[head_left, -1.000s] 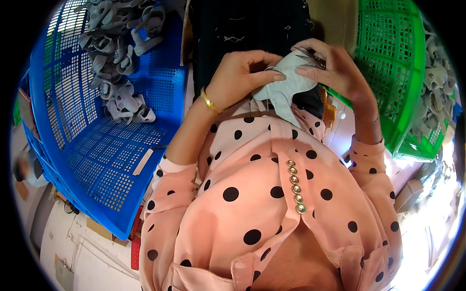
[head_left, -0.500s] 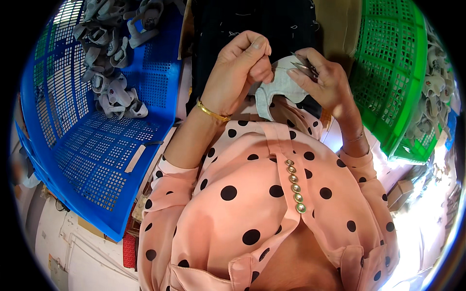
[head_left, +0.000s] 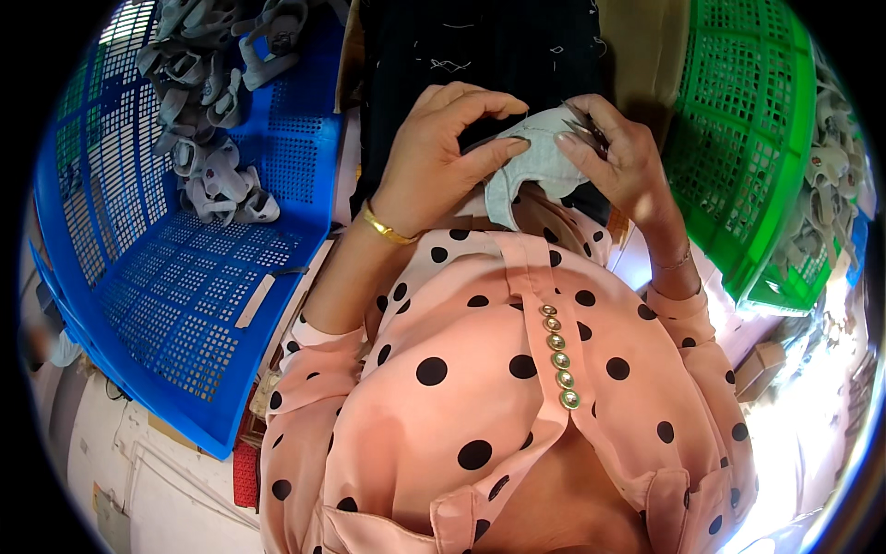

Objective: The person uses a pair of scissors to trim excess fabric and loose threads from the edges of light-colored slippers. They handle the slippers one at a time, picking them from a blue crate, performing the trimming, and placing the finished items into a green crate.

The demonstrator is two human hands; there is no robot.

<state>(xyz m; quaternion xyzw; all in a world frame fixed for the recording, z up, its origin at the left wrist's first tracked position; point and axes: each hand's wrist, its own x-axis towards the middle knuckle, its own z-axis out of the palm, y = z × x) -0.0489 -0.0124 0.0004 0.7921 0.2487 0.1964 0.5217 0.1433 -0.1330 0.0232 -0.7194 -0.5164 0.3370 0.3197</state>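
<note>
Above my lap, a pale grey fabric piece point(head_left: 540, 157), curved like a shoe upper, hangs from my right hand point(head_left: 623, 152). My right thumb presses on its face, and the fingers lie behind it. Thin pointed metal blades, like those of thread snips point(head_left: 581, 127), show between that thumb and the index finger; the rest is hidden. At the left edge of the fabric, my left hand point(head_left: 438, 152) is open, with thumb and index finger apart in a C. Its thumb tip is at the fabric, but whether it touches cannot be told.
A blue plastic basket point(head_left: 198, 309) on my left holds several grey shoe-like pieces point(head_left: 221, 180). On my right stands a green basket point(head_left: 729, 185), with more grey pieces point(head_left: 826, 175) beyond it. Dark cloth point(head_left: 452, 65) with loose white threads covers my lap.
My left hand was closed with its fingertips together by the fabric. It has opened, thumb and fingers spreading apart. The right hand keeps its hold almost without moving.
</note>
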